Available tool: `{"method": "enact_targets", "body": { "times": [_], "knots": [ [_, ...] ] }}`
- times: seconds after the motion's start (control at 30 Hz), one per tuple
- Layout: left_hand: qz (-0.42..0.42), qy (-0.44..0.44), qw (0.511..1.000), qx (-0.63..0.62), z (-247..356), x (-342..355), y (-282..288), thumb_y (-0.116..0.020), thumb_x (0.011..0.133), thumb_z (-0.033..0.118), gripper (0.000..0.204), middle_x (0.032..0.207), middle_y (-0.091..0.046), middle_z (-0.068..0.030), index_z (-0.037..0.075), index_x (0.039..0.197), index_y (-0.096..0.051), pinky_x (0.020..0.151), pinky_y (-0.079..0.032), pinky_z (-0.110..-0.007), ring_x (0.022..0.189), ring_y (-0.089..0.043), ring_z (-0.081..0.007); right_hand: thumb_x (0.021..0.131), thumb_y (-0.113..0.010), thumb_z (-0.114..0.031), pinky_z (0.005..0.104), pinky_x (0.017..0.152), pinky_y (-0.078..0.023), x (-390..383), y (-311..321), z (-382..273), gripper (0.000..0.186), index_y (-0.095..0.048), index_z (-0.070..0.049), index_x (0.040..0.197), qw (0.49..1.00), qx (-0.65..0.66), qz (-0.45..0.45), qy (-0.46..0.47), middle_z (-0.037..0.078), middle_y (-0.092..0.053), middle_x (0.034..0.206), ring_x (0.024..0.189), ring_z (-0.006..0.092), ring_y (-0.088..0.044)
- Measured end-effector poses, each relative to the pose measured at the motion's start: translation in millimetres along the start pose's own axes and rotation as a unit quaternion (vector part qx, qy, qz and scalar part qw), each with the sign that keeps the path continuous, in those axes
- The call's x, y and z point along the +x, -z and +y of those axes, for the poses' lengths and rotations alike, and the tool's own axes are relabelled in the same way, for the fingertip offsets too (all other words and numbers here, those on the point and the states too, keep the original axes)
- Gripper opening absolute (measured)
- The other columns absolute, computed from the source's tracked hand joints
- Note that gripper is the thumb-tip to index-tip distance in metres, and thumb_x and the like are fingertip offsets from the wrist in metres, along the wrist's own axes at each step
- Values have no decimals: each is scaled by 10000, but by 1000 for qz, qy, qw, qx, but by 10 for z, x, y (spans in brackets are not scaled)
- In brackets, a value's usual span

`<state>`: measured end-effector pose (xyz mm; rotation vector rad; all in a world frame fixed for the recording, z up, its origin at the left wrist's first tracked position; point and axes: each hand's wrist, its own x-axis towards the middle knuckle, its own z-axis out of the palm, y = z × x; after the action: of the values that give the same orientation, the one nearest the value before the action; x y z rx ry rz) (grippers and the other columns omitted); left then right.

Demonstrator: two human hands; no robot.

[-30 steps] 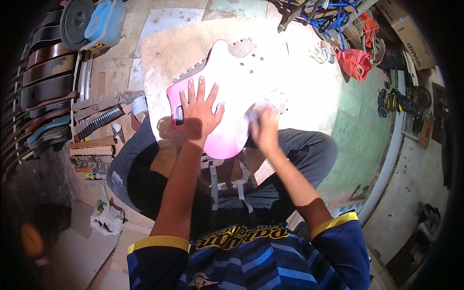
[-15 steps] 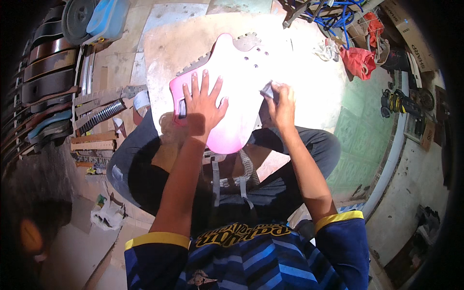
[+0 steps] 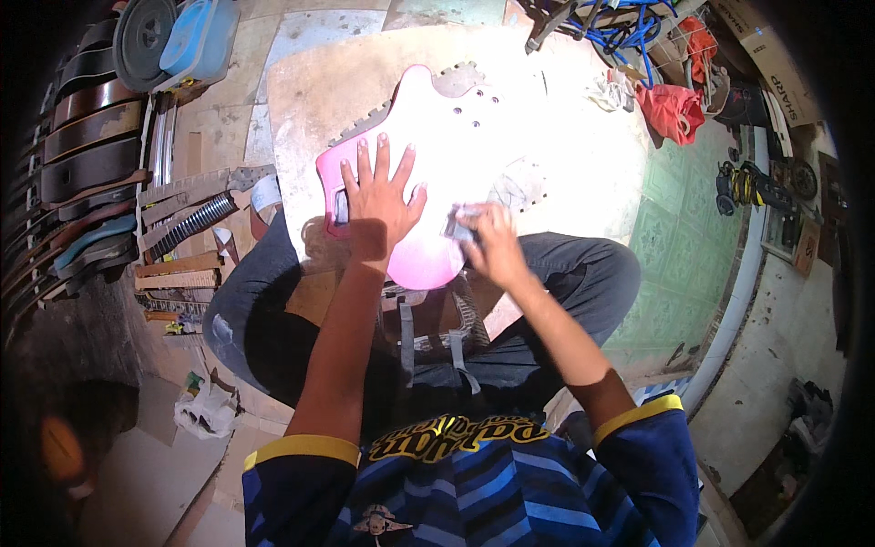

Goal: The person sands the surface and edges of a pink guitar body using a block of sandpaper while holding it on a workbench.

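A pink electric guitar body lies flat on a board in front of me, its upper part washed out by strong light. Several dark screw holes show near its far end, and a rectangular cutout is at its left edge. My left hand rests on the body with fingers spread. Pinched in my right hand is a small grey piece of sandpaper, against the right side of the body. Under the body, grey foam matting with toothed edges sticks out.
The pale board reaches my crossed legs. Curved wooden guitar parts are stacked at the left, near a blue plastic container. Blue cable and a red bag lie at the far right, beside green floor tiles.
My right hand has moved left and toward me with the sandpaper, from beyond the body's right side onto its near right part. The left hand stays in place on the body.
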<state>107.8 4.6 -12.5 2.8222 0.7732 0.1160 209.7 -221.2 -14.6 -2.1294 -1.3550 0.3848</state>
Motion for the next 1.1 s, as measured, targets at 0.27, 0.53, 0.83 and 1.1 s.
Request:
{"method": "enact_targets", "body": {
  "times": [0.27, 0.53, 0.83, 1.1],
  "knots": [
    [7, -9, 1000, 12, 24, -41, -108, -606, 949, 475, 672, 1670, -367, -196, 241, 1571, -503, 1227, -184, -692, 1538, -291, -481, 828, -777, -149, 631, 1099, -384, -183, -66, -297, 450, -669, -126, 1264, 993, 76, -17, -91, 218, -570, 1354, 1332, 493, -483],
    [-22, -51, 998, 30, 0, -30, -143, -576, 981, 450, 693, 1688, -330, -199, 150, 1594, -457, 1238, -135, -709, 1563, -232, -477, 885, -784, -123, 496, 1048, -467, 1131, 854, 417, 487, -625, -64, 1341, 923, 66, 352, -139, 217, -633, 1269, 1219, 425, -574],
    [-132, -347, 927, 52, 833, 407, -164, -557, 998, 522, 779, 1648, -409, -191, 37, 1588, -406, 1252, -200, -632, 1554, -313, -372, 866, -816, -79, 403, 1047, -504, 4, 1038, 130, 531, -589, 16, 1337, 872, 285, 348, -192, 197, -662, 1291, 1222, 299, -648],
    [-335, -441, 832, 30, 688, -1019, 206, -521, 983, 649, 950, 1684, -312, -243, -48, 1598, -323, 1289, -188, -559, 1574, -283, -380, 885, -800, -84, 358, 1034, -509, 2, 1071, 287, 561, -548, 18, 1376, 810, 365, 415, -196, 168, -661, 1271, 1188, 241, -646]
  ]
}}
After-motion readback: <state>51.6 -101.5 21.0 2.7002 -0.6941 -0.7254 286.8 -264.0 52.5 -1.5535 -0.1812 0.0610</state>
